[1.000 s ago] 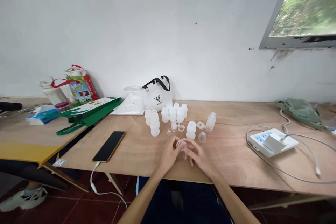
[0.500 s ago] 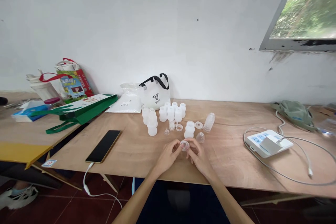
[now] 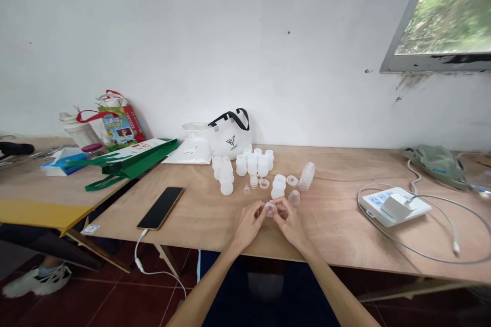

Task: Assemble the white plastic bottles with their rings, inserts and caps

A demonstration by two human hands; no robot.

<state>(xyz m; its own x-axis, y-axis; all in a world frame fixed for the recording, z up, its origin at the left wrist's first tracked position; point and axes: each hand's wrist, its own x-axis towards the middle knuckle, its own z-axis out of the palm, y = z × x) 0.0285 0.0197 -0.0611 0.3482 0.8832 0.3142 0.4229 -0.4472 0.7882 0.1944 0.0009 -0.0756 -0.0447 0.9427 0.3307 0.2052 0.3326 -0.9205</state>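
Note:
Between my left hand [image 3: 249,222] and my right hand [image 3: 288,222] is a small clear bottle collar [image 3: 270,209] with what looks like a nipple in it. Fingertips of both hands pinch it from either side, low over the table's near part. Just beyond stands a frosted white bottle body [image 3: 278,187]. A clear dome cap [image 3: 294,197] sits right of that, with a flat ring [image 3: 292,180] and a tilted clear bottle [image 3: 306,177] farther back. To the left lie a nipple [image 3: 246,189] and another ring [image 3: 264,183].
Several frosted bottles [image 3: 226,182] stand in groups toward the back. A white bag [image 3: 232,143] rests against the wall. At left lie a phone [image 3: 161,208] on a cable and a green bag [image 3: 141,156]. A white power strip [image 3: 395,207] with looped cable is at right.
The view has shifted slightly, so the left-side objects appear farther right. Both hands keep hold of the collar, which now appears tilted differently between the fingertips.

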